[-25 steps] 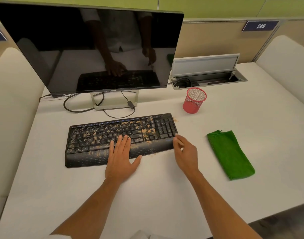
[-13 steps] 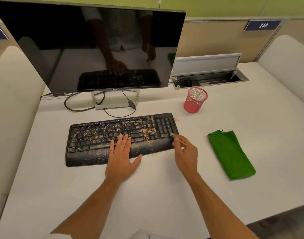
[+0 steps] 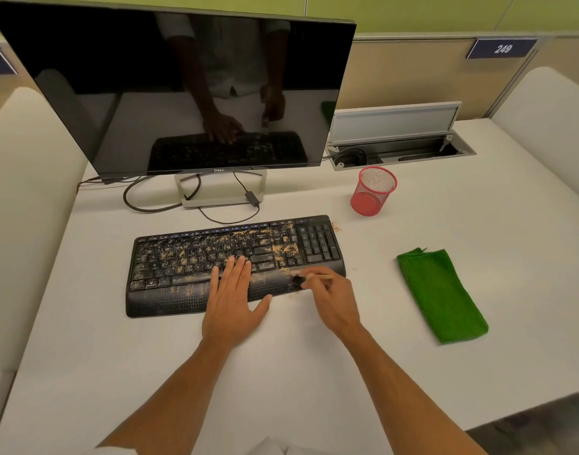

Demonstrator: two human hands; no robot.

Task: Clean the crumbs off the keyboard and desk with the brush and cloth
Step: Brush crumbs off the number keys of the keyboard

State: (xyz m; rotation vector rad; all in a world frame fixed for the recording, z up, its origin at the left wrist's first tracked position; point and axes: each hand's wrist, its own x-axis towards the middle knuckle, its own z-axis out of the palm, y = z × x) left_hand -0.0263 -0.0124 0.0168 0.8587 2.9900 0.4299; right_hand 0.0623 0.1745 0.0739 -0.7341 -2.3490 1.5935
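One white desk point(image 3: 413, 323) fills the scene, its near right corner cut by the frame's edge and a broad bare stretch open in front of the person. At the back stands one dark monitor point(image 3: 183, 87), its left side cropped, with one loop of black cable point(image 3: 140, 205) trailing under its stand. Behind and to the right, one cable hatch point(image 3: 399, 149) sits with its lid raised.

One black keyboard point(image 3: 169, 290) lies in front of the monitor, scattered with orange-brown crumbs point(image 3: 288, 249) that are thickest near the number pad; a few more specks dot the desk beside the keyboard's far right corner. One folded green cloth point(image 3: 442, 297) lies flat, well apart from the keyboard on the right, with open desk all round it. One red mesh cup point(image 3: 373, 192) stands upright between the hatch and the keyboard.

Two bare hands work at the keyboard. The left hand point(image 3: 232, 297) rests flat, its straight fingers spread over the lower keys and wrist rest, holding nothing. The right hand point(image 3: 334, 300) pinches one small brush point(image 3: 311, 277) by its pale handle, fingers curled round it. The dark bristles touch the wrist rest at the keyboard's near right end; they are blurred and hard to tell from the black plastic. Much of the handle is hidden inside the hand.
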